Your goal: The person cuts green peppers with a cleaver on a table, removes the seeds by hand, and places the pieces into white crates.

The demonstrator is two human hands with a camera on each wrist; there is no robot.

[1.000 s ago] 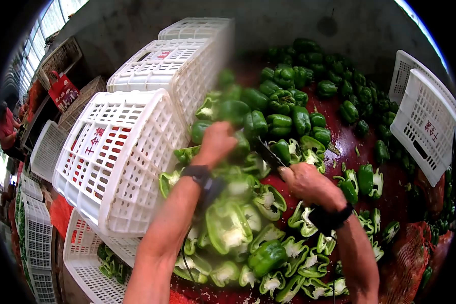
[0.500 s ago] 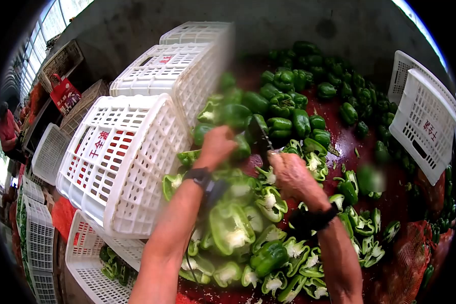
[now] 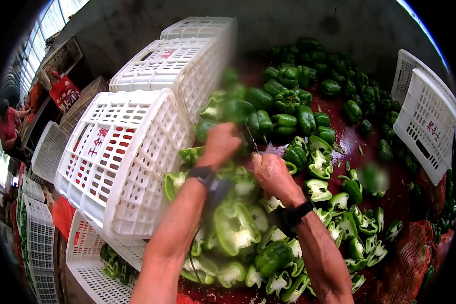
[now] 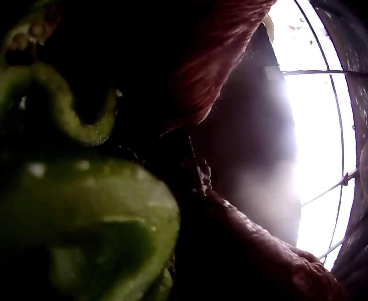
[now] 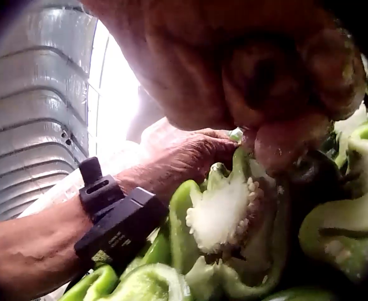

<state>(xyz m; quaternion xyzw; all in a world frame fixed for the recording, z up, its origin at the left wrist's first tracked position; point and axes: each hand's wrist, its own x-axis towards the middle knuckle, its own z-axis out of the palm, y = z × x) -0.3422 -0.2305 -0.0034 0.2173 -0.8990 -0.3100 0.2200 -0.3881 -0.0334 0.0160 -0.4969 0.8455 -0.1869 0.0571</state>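
In the head view, my left hand is bent over a green bell pepper, its fingers curled and partly hidden. My right hand grips a knife, whose thin blade stands nearly edge-on beside that pepper. The right wrist view has the right fist close above a cut pepper half with white core and seeds, the left hand behind it. Whole bell peppers lie beyond both hands; cut halves are heaped below them.
White plastic crates stand stacked at the left, and more crates lean at the right. A red mesh sack lies at the lower right. One person is at the far left, near a red bag.
My right hand with the knife has moved left toward the left hand, and the blade has turned from slanted to nearly upright. The left hand stays at about the same spot.
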